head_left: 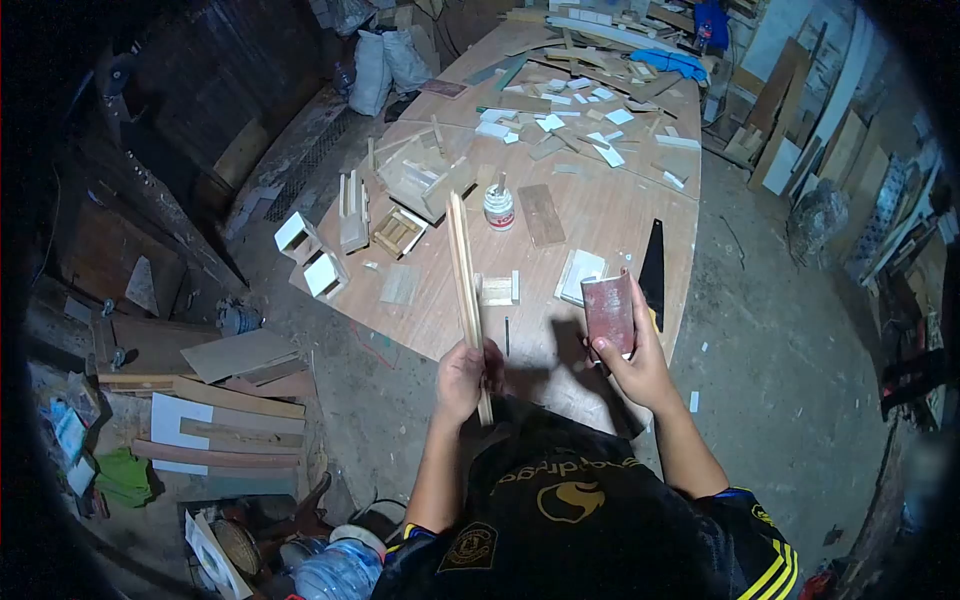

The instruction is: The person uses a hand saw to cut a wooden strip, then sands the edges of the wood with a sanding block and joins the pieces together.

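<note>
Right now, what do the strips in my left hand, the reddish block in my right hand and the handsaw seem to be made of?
Strips in your left hand: apparently unpainted wood, being pale tan.
Reddish block in your right hand: perhaps sandpaper over a hidden core; its face shows pale, worn-looking patches.
Handsaw: probably a metal blade, thin, flat and black.

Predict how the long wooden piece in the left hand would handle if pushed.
The long wooden piece is probably stiff: it looks straight beyond the left hand. It is likely light, being slim. Gripped toward its near end, it may swing if nudged at the far tip.
</note>
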Demonstrator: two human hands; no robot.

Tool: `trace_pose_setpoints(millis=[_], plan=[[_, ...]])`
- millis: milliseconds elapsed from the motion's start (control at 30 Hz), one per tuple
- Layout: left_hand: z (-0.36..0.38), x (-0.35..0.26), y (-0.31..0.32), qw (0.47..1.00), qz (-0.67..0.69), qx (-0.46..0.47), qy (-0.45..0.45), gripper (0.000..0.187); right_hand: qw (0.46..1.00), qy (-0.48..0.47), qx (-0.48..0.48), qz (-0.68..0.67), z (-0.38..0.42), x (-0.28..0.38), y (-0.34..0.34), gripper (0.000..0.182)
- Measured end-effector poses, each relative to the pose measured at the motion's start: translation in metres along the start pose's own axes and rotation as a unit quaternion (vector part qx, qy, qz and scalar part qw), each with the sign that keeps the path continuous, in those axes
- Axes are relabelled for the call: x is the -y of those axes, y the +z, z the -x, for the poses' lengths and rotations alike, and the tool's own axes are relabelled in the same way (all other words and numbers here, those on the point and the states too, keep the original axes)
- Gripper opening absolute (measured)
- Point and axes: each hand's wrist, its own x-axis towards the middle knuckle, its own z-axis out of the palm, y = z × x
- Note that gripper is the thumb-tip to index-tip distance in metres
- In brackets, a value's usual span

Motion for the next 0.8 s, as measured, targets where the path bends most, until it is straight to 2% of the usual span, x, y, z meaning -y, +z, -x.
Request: trace_pose_setpoints(millis=[67,100,167,233,300,367,433,467,500,533,567,600,633,700,767,800], plan=[[0.000,-0.010,0.004,0.997,-0.031,-0.037,-0.061,0.057,1.000,-0.002,0.002,0.013,0.002,-0.006,0.002,0.085],[-0.009,-0.006,0.004,0.997,-0.007,-0.035,-0.063,0.057,0.999,0.006,0.003,0.036,-0.004,0.000,0.000,0.085],[-0.013,-0.016,-0.009,0.998,0.003,-0.023,-0.052,0.048,1.000,0.019,0.013,0.017,-0.004,0.000,0.014,0.083],[-0.022,-0.022,-0.018,0.998,-0.030,-0.019,-0.058,0.049,0.999,0.020,0.006,0.034,-0.010,-0.007,0.021,0.083],[-0.028,-0.021,-0.024,1.000,-0.019,0.005,-0.009,0.046,0.998,0.029,0.003,0.057,-0.014,-0.021,0.022,0.082],[-0.034,-0.014,-0.032,0.999,-0.011,-0.003,-0.031,0.041,0.994,0.096,0.010,0.054,-0.019,-0.052,0.023,0.083],[-0.038,-0.009,-0.039,0.994,-0.105,0.002,-0.017,0.035,0.990,0.095,0.008,0.102,-0.017,-0.121,0.020,0.085],[-0.040,-0.010,-0.040,0.995,-0.057,-0.030,-0.082,0.025,0.978,0.100,0.008,0.186,-0.011,-0.161,0.018,0.087],[-0.041,-0.012,-0.044,0.995,-0.054,-0.025,-0.086,0.025,0.958,0.104,0.010,0.268,-0.006,-0.187,0.017,0.089],[-0.042,-0.014,-0.051,0.988,-0.080,-0.024,-0.129,0.024,0.957,0.110,0.007,0.269,-0.003,-0.196,0.020,0.089],[-0.043,-0.014,-0.056,0.979,-0.107,-0.021,-0.172,0.023,0.954,0.210,0.019,0.213,0.001,-0.205,0.022,0.089],[-0.040,-0.011,-0.059,0.980,-0.085,-0.030,-0.176,0.040,0.939,0.308,0.028,0.152,0.005,-0.213,0.023,0.088],[-0.038,-0.009,-0.068,0.979,-0.083,-0.020,-0.184,0.040,0.936,0.316,0.019,0.152,0.009,-0.227,0.022,0.088],[-0.036,-0.006,-0.087,0.970,-0.119,0.054,-0.203,0.039,0.897,0.235,-0.099,0.360,0.008,-0.250,0.014,0.084],[-0.034,-0.013,-0.088,0.965,-0.154,0.063,-0.203,0.035,0.869,0.270,-0.171,0.379,-0.015,-0.231,0.002,0.078],[-0.031,-0.007,-0.096,0.960,-0.159,0.056,-0.225,0.034,0.852,0.258,-0.187,0.416,-0.024,-0.231,-0.007,0.075]])
